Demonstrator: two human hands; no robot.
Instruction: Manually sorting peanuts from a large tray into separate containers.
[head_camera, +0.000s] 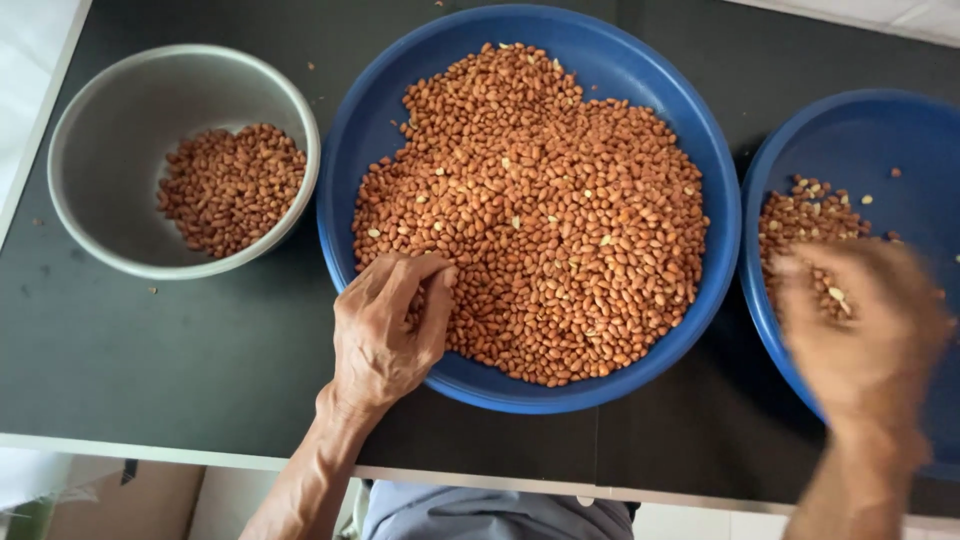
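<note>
Over middle blue basin (700, 230), left hand (385, 325) pinching peanuts (540, 210), right hand (865, 320) blurred, grip unclear

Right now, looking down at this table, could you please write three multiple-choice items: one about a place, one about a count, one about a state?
1. Where is the left hand?
A. in the grey bowl
B. at the near edge of the peanuts in the middle blue basin
C. flat on the table

2. How many containers hold peanuts?
A. one
B. two
C. three

3. How does the right hand look?
A. blurred
B. sharp
C. hidden

Answers: 1 B, its fingers touch the heap; 2 C, grey bowl, middle basin, right blue basin; 3 A, its outline is smeared over the right basin.
</note>
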